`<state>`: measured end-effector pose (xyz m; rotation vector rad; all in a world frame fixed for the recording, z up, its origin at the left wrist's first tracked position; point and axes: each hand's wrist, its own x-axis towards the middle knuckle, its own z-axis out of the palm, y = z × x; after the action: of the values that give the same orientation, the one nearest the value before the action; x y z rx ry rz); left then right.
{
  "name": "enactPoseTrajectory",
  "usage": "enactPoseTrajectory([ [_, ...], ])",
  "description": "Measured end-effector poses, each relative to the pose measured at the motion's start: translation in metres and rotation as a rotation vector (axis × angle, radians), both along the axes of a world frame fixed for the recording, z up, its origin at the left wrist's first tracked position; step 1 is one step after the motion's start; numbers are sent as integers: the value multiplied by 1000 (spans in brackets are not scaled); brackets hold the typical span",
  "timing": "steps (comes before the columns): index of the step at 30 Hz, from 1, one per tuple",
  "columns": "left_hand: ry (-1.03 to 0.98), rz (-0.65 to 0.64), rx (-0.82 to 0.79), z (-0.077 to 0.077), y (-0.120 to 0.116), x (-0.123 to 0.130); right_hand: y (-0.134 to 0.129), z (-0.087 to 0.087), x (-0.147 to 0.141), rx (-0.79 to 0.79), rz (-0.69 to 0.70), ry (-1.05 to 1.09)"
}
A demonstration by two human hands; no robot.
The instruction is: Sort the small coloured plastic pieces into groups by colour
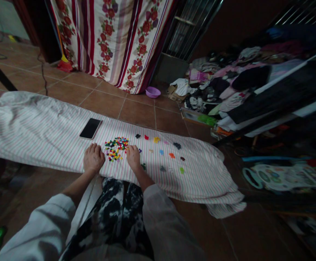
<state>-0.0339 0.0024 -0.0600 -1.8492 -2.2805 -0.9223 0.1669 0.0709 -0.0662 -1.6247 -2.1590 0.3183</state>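
Patterned trousers [111,203], bottom centre. Mid-frame: my left hand [94,158] and right hand [133,158] flank mixed coloured pieces [117,143]; fingers clamped or not, can't tell.

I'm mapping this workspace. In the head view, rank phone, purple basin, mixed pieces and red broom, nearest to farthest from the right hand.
1. Mixed pieces: left of the right hand.
2. Phone: farther left, on the cloth.
3. Purple basin: on the floor beyond.
4. Red broom: by the curtain.

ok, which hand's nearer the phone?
Left. The left hand is just short of the phone; the right hand is farther, at the right edge of the colourful pile.
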Motion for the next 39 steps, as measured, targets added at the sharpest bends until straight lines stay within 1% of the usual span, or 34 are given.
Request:
enactPoseTrajectory([
  [3, -10, -6, -1, -1, 0, 0, -4, -3, 0, 38, -2, 38],
  [10, -9, -19, 0, -1, 0, -1, -6, 0, -1, -28, -8, -5],
  [19, 9, -10, 17, -3, 1, -3, -10, 5, -1, -7, -7, 1],
  [25, 38, 3, -30, -3, 2, -3, -10, 5, -2, 12, -9, 35],
  [29, 77, 15, -42, -2, 2, -3, -10, 5, -2, -6, 1, 95],
  [33, 85, 9, -29, -2, 2, -4, -12, 7, 1, 1, 6, 206],
  [37, 83, 16, -4, -3, 3, -3, -13, 12, 9, 10, 6, 314],
  [39, 88, 19, -1, -3, 3, -3, -12, 16, 15, 9, -24, 366],
])
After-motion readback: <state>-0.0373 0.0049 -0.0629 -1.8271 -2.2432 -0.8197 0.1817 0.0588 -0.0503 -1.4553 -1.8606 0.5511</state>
